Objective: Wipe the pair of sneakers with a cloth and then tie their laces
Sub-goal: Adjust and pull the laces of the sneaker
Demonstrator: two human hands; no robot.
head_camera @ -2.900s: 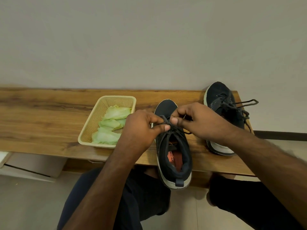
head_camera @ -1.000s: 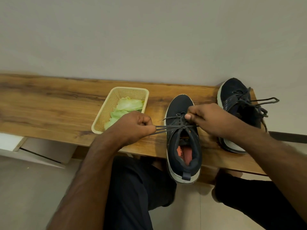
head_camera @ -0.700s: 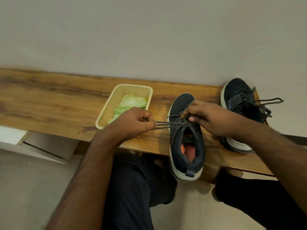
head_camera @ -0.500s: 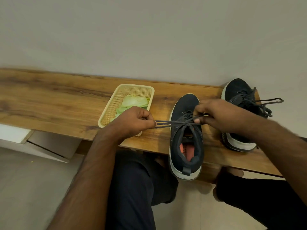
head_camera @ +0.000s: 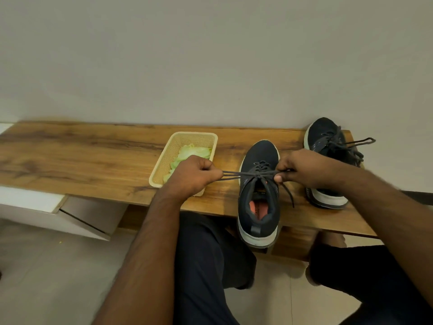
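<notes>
The dark sneaker (head_camera: 259,191) in front of me lay on the wooden worktop (head_camera: 93,160), toe toward the wall and heel hanging over the near edge. Its lace (head_camera: 236,175) was stretched taut sideways across the tongue. My left hand (head_camera: 194,175) was curled into a fist round the lace loop, out to the left of the shoe. My right hand (head_camera: 302,168) pinched the other side of the lace just right of the knot, fingers curled, and one loose lace end (head_camera: 287,193) trailed down the shoe's right side. The second sneaker (head_camera: 328,146) stood further right, near the worktop's end, its lace tied in a bow. Behind my left hand sat a cream plastic basket (head_camera: 168,156) with a pale green cloth (head_camera: 194,152) lying in it.
</notes>
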